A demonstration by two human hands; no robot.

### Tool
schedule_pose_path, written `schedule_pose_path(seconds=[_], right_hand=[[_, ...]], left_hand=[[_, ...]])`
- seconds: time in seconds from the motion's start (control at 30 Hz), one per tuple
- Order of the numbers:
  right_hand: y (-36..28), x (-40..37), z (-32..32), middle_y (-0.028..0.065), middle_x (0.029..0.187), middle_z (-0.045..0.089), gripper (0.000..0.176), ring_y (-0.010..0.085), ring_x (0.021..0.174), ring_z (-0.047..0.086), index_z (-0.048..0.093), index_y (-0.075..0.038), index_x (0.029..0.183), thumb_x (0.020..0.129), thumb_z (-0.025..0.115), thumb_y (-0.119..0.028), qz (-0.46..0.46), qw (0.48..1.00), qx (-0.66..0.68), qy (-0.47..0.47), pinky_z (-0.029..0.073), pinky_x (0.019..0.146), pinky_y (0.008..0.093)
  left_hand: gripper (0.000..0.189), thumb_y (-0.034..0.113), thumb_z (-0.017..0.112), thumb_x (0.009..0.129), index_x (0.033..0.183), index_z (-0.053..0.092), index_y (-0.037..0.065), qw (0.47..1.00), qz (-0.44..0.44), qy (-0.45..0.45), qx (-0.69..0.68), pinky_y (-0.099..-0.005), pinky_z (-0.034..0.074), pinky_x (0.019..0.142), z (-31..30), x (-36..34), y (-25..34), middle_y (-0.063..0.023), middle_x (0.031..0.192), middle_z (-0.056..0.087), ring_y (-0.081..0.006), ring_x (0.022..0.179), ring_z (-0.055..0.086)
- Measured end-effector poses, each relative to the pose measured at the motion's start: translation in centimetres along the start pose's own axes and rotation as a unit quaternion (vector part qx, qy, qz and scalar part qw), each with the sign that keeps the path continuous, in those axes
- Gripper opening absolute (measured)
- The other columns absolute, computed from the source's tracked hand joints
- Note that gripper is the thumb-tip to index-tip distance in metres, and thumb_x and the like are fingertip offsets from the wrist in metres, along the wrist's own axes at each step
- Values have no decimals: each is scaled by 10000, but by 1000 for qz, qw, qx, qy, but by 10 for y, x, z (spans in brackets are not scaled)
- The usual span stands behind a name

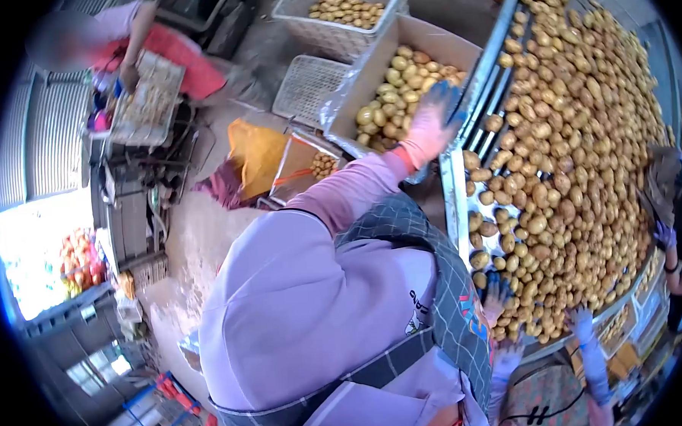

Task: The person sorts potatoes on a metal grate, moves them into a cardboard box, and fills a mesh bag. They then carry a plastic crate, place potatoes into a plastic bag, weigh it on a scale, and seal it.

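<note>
My left hand (433,117), in a pink glove with blue fingers, hangs over the edge of a lined cardboard box (343,120) between it and the sorting table. Its fingers are spread, blurred by motion, and I see nothing held in them. Inside the box lie potatoes (388,100). Lower down, my right hand (497,291) rests at the near edge of a wide heap of potatoes (575,172). Blue gloved fingers are apart there, touching potatoes; my apron (454,284) partly hides the wrist.
Metal rollers (490,104) run along the table's left part. A co-worker's gloved hands (581,323) reach into the heap from below; another person's glove (665,235) is at right. Behind the box stand a potato crate (287,19) and a white crate (305,89). Yellow sacking (256,152) lies nearby.
</note>
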State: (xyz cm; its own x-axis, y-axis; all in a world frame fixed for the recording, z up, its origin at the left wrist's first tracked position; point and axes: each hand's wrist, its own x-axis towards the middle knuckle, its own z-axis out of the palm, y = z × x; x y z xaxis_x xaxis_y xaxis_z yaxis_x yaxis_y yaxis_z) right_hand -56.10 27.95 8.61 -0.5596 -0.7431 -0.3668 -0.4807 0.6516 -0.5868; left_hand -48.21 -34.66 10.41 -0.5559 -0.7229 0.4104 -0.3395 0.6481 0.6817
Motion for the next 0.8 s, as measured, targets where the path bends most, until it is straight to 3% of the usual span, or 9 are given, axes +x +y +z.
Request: schedule_pose_path(seconds=[0.17, 0.23, 0.3, 0.37, 0.43, 0.57, 0.6, 0.63, 0.8], right_hand=[[-75, 115, 45, 145, 1324, 535, 429, 396, 1194, 493, 578, -82, 1264, 844, 593, -170, 20, 950, -171, 260, 323, 1075, 465], [-129, 139, 62, 188, 1205, 604, 336, 392, 1120, 542, 629, -24, 1152, 866, 580, -192, 266, 854, 352, 274, 391, 1023, 420], [-135, 136, 81, 183, 1246, 571, 411, 389, 1211, 482, 606, -126, 1217, 845, 614, -299, 84, 979, 37, 182, 341, 1051, 493], [-144, 110, 87, 162, 1360, 487, 393, 370, 1287, 409, 601, -165, 1235, 862, 591, -288, 7, 979, -102, 178, 282, 1087, 515], [-142, 71, 83, 144, 1441, 405, 382, 362, 1342, 341, 597, -190, 1249, 878, 567, -279, 117, 970, -84, 198, 240, 1121, 495], [-121, 14, 84, 154, 1453, 402, 390, 386, 1325, 364, 599, -192, 1265, 877, 561, -190, 293, 921, -112, 231, 238, 1125, 474], [-118, 8, 83, 185, 1373, 479, 356, 383, 1301, 395, 630, -141, 1216, 865, 588, -190, 284, 915, -23, 286, 258, 1116, 453], [-110, 4, 96, 204, 1319, 525, 337, 372, 1265, 441, 611, -54, 1214, 900, 569, -168, 315, 880, 103, 342, 310, 1089, 414], [-142, 77, 42, 189, 1234, 597, 343, 279, 1128, 563, 551, 77, 1237, 961, 485, -116, 182, 904, 231, 311, 415, 987, 364]], left_hand=[[619, 499, 562, 873, 1282, 512, 38, 983, 87, -162, -4, -467, 357, 1034, 94, 34, 65, -254, 1284, 507, -405, 1192, 476], [533, 466, 535, 890, 1196, 571, 31, 949, 164, -250, 103, -447, 478, 835, 147, 49, 45, -210, 1016, 628, -385, 954, 600], [626, 492, 530, 889, 1338, 480, 59, 915, 36, -396, 66, -489, 473, 880, 162, 46, 74, -221, 1148, 619, -403, 1069, 584], [709, 544, 526, 874, 1437, 369, 142, 922, 270, -223, 167, -560, 359, 1008, 161, 2, 94, -244, 1419, 393, -451, 1273, 403], [769, 526, 573, 852, 1480, 285, 188, 853, 304, -353, 233, -592, 242, 1082, 128, -30, 129, -233, 1535, 167, -473, 1383, 195], [708, 478, 619, 808, 1411, 420, 166, 733, 233, -631, 99, -557, 291, 1053, 106, -84, 137, -270, 1383, 421, -439, 1197, 482], [653, 449, 641, 786, 1333, 506, 120, 810, 465, -358, 3, -501, 444, 877, 109, -106, 120, -252, 1109, 600, -389, 935, 616], [642, 414, 664, 752, 1300, 535, 106, 777, 317, -542, -45, -492, 459, 785, 107, -117, 115, -207, 945, 636, -362, 865, 618], [527, 369, 670, 738, 1231, 595, 200, 837, 277, -471, -42, -631, 167, 1085, 97, -123, 94, -109, 1429, 407, -388, 1348, 285]])
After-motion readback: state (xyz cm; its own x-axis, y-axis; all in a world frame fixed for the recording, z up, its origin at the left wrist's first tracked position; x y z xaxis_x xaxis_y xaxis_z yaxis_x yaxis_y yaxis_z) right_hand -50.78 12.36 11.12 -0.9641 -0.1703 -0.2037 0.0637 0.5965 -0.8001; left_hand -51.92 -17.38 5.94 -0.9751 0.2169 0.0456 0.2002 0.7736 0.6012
